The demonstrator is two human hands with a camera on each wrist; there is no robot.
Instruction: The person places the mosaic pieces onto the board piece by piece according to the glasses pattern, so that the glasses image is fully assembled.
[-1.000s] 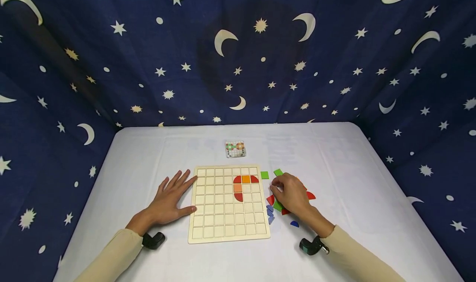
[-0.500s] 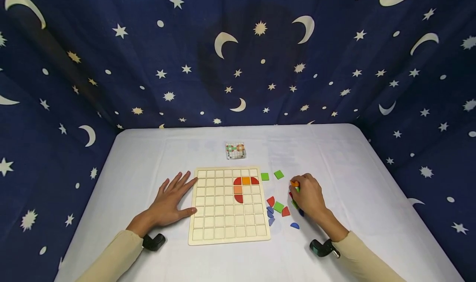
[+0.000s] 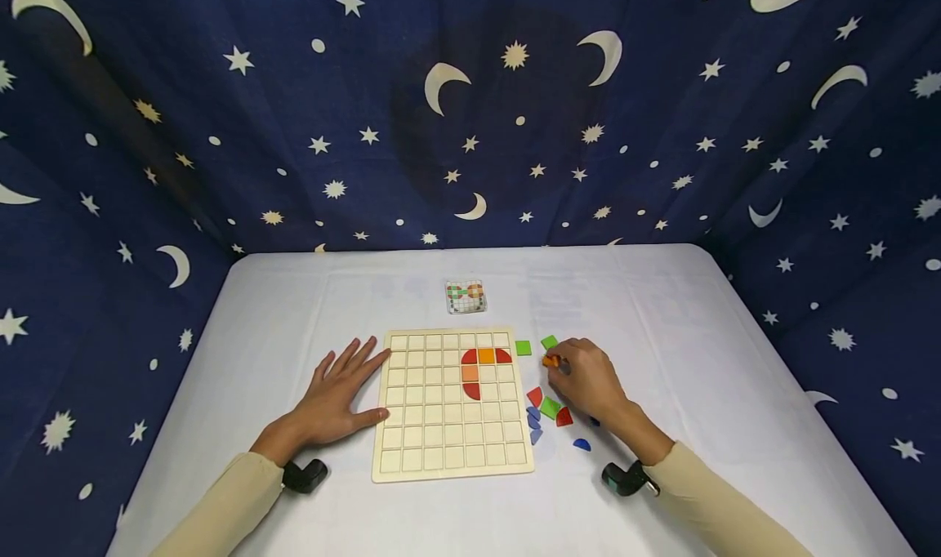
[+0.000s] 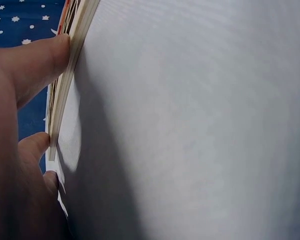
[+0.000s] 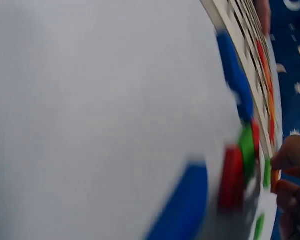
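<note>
I'm pinching at least one orange piece with my right hand; my left hand, fingers spread, is touching the board between them. Five pieces are sitting in it; most cells are standing bare.

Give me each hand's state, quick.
Left hand: open, touching the board.
Right hand: closed, holding at least one orange piece.

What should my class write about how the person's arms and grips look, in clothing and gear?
The left sleeve and right sleeve are long and plain beige. Just past them sit a left wrist device and a right wrist device, both black, the right one with a small silvery part. The left grip and right grip wear no gloves.
</note>
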